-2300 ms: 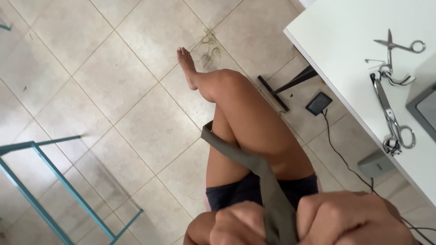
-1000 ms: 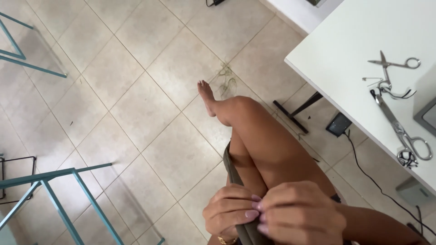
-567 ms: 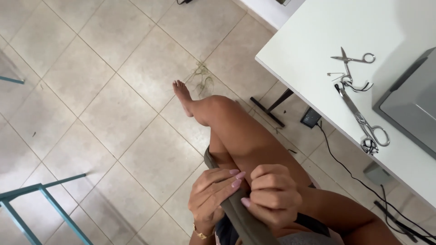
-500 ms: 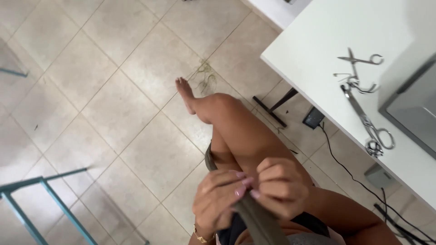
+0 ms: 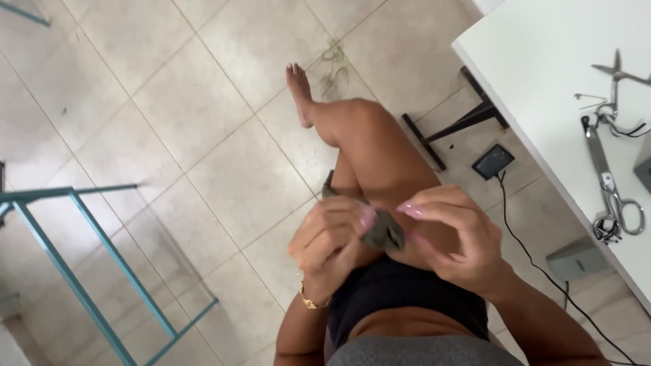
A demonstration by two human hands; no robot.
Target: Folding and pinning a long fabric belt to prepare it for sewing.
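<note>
Bunching between two sets of fingertips, a narrow strip of olive-grey fabric (image 5: 383, 232) sits over the person's lap, just above the raised thigh (image 5: 380, 156) of a crossed bare leg. The left hand (image 5: 330, 242) curls around the near side of the strip, fingers folded in and closed on the cloth, with a thin gold bracelet (image 5: 310, 302) showing at the wrist. The right hand (image 5: 453, 238) comes in from the other side, thumb and forefinger pinched toward the same bunch, its other fingers bent loosely; it touches the fabric at the gathered end, though how firmly it grips cannot be told. A short tail of the strip shows beyond the left hand, hanging beside the knee. Below the hands lie dark shorts (image 5: 407, 298) and the hem of a grey top (image 5: 420, 351). The bare foot (image 5: 300, 88) of the crossed leg points out over a floor of pale square tiles (image 5: 169, 122), where a small tangle of loose thread (image 5: 333, 68) lies near the toes. To the right stands a white bench (image 5: 542, 88), carrying long silver fabric shears (image 5: 610, 193) and a smaller pair of metal scissors (image 5: 617, 74), both well apart from the hands. Under the bench edge sits a small black foot pedal (image 5: 493, 161) with a black cable (image 5: 536, 264) trailing across the tiles past a grey box (image 5: 576, 259). At the left stands a teal metal frame (image 5: 74, 251).
</note>
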